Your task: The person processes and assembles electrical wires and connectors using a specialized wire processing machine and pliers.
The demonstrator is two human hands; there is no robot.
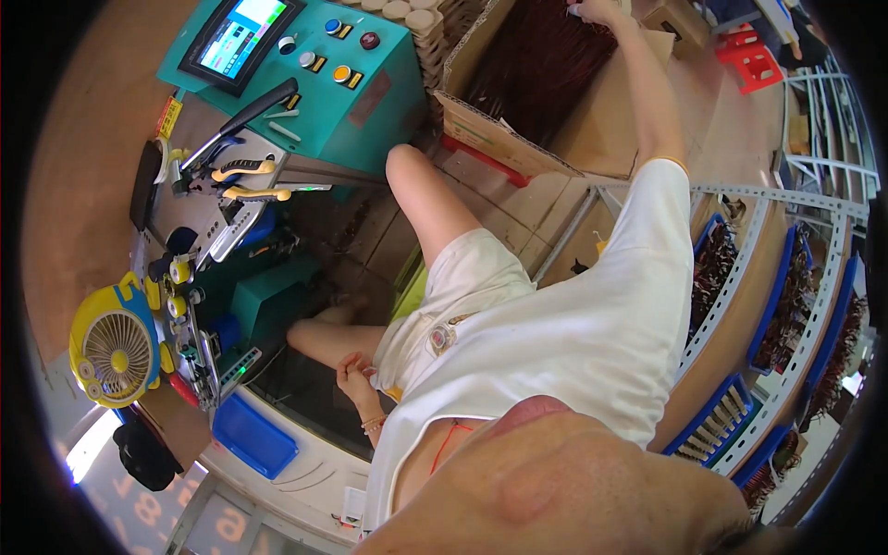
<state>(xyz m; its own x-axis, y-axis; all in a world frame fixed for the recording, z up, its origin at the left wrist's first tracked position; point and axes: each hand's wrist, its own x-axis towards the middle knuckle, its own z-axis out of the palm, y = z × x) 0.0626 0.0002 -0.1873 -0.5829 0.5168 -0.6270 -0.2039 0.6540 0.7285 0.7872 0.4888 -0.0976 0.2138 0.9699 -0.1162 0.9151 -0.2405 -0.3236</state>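
My right arm stretches out to the upper right, where my right hand (601,11) is at the far side of an open cardboard box (490,137). Dark red-brown wires (536,79) in long bundles fill much of that box. The right fingers are bent together by a small pale bluish thing, partly cut off by the top edge; what they grip I cannot make out. Close to my thigh, my left hand (353,377) is raised with loosely bent fingers and nothing visible in it. A bracelet circles the left wrist.
A green machine (375,125) with a screen (239,42) and buttons stands ahead. Yellow-handled levers (248,168), a yellow-blue fan (118,356) and a blue tray (254,439) lie leftward. On my right, a metal rack (731,296) carries blue bins (775,296); a red stool (747,60) stands farther off.
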